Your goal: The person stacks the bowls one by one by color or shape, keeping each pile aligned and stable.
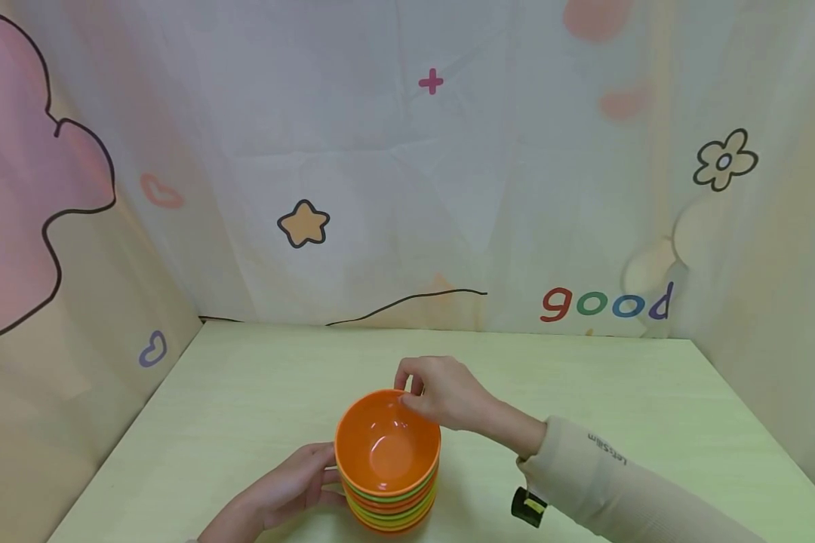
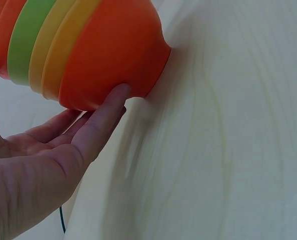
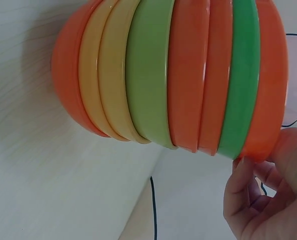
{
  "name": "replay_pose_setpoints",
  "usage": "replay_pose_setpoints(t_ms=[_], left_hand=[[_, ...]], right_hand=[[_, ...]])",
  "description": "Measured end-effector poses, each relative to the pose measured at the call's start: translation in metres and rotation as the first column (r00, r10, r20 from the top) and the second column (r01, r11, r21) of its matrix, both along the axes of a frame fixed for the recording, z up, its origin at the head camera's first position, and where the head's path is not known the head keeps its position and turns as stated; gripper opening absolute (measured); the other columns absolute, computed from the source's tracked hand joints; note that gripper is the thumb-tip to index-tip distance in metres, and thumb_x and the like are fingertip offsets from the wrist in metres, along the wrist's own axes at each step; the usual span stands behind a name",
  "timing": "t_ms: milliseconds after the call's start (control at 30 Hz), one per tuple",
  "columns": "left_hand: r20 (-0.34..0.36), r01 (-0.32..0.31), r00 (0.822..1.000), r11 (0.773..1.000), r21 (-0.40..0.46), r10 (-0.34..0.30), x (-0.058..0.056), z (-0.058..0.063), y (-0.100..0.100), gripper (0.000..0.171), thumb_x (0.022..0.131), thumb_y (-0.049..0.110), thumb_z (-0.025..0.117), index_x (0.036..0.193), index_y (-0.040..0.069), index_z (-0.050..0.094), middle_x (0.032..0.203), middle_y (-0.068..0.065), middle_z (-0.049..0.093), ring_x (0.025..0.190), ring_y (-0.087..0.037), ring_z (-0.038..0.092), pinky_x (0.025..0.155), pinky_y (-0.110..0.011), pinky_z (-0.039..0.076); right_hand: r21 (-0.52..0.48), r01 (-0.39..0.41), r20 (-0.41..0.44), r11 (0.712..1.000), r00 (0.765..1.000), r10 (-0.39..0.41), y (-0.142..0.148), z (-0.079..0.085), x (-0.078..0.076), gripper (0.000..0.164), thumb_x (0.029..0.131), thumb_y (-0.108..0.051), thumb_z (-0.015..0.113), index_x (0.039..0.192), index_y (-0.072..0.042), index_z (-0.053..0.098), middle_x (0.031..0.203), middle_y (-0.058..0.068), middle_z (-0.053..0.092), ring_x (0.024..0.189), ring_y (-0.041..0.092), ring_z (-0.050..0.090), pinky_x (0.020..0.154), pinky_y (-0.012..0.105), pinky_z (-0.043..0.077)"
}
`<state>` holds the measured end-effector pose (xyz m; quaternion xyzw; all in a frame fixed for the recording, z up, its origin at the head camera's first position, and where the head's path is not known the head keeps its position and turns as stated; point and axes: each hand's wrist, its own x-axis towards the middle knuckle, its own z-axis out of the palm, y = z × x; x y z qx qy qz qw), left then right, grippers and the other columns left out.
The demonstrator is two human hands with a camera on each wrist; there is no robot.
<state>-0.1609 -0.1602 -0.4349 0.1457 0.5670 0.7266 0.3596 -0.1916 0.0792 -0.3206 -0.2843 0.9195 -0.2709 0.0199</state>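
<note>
A tall stack of nested bowls stands upright near the front middle of the table, in orange, green and yellow. The top orange bowl (image 1: 387, 441) faces up with its inside bare. My right hand (image 1: 444, 392) pinches this bowl's far right rim between thumb and fingers; in the right wrist view, the fingertips (image 3: 244, 167) meet the edge of the top orange bowl (image 3: 266, 85). My left hand (image 1: 295, 483) rests against the stack's left side with its fingers fairly straight. In the left wrist view, one finger (image 2: 106, 112) touches the bottom orange bowl (image 2: 121, 50), which sits on the table.
The pale wooden table (image 1: 584, 407) stretches behind and to both sides of the stack. A printed curtain (image 1: 380, 151) hangs behind the table and along its sides. A small black strap piece (image 1: 528, 507) hangs below the right sleeve (image 1: 604, 475).
</note>
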Motion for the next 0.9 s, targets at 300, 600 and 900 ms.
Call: replay_pose_setpoints(t_ms=[300,600,900], left_hand=[[0.005,0.001,1.0,1.0,-0.002,-0.001,-0.0004,0.0002,-0.0003,0.051,0.097,0.037,0.041,0.133,0.0,0.045,0.123,-0.007,0.055,0.112,-0.022,0.056,0.091,-0.045,0.048],[0.01,0.006,1.0,1.0,-0.002,-0.006,-0.0005,0.0013,0.0002,0.051,0.098,0.037,0.04,0.133,0.0,0.044,0.124,-0.007,0.055,0.113,-0.022,0.056,0.092,-0.046,0.048],[0.004,0.012,1.0,1.0,-0.004,-0.012,-0.0013,0.0008,-0.0003,0.051,0.098,0.037,0.04,0.133,0.0,0.045,0.124,-0.006,0.055,0.113,-0.022,0.055,0.092,-0.046,0.047]], right_hand=[[-0.014,0.015,0.009,1.0,1.0,-0.015,-0.0014,-0.0017,-0.0001,0.008,0.082,-0.01,0.067,0.082,-0.016,0.062,0.063,-0.004,0.054,0.057,0.013,0.049,0.047,0.02,0.045],[-0.018,0.025,0.027,1.0,0.999,-0.024,-0.0012,-0.0025,-0.0003,0.008,0.082,-0.011,0.067,0.083,-0.016,0.062,0.064,-0.004,0.054,0.057,0.013,0.049,0.047,0.02,0.046],[-0.015,0.029,0.009,0.999,1.0,-0.029,-0.0014,-0.0039,0.0005,0.007,0.081,-0.013,0.068,0.087,-0.015,0.065,0.069,-0.004,0.055,0.061,0.013,0.049,0.048,0.02,0.046]])
